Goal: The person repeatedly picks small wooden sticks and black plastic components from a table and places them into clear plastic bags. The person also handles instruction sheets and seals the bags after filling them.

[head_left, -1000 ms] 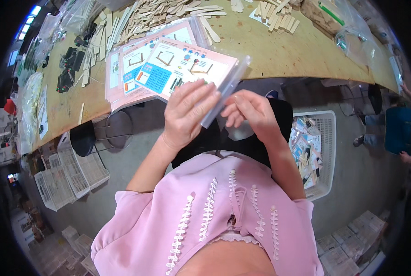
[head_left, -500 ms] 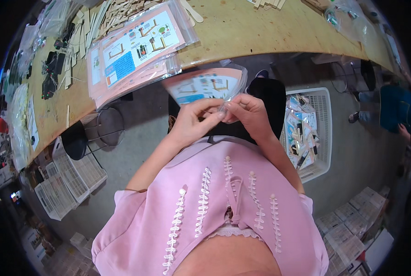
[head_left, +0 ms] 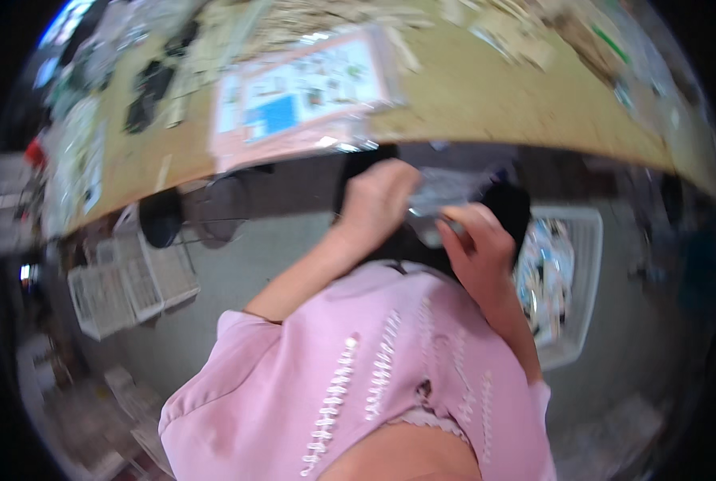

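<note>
Over my lap, a clear plastic bag [head_left: 447,186] is stretched between my two hands, smeared by motion. My left hand [head_left: 380,196] is closed on the bag's left side, knuckles up. Lower and to the right, my right hand [head_left: 483,244] pinches the near edge with thumb and fingers. The bag's contents cannot be made out. Just beyond my hands, flat bags with printed picture sheets [head_left: 314,90] lie stacked at the table's front edge.
The curved wooden table [head_left: 486,104] carries flat wooden sticks [head_left: 334,18], dark small parts [head_left: 151,90] and plastic bags. On the floor at right stands a white crate [head_left: 586,280] of filled packets [head_left: 546,272]. Stools [head_left: 161,216] and white baskets [head_left: 133,276] are at left.
My hands have moved apart, the right one lower and rightward. The bag has turned, so its printed sheet no longer shows. The whole view has shifted and blurred.
</note>
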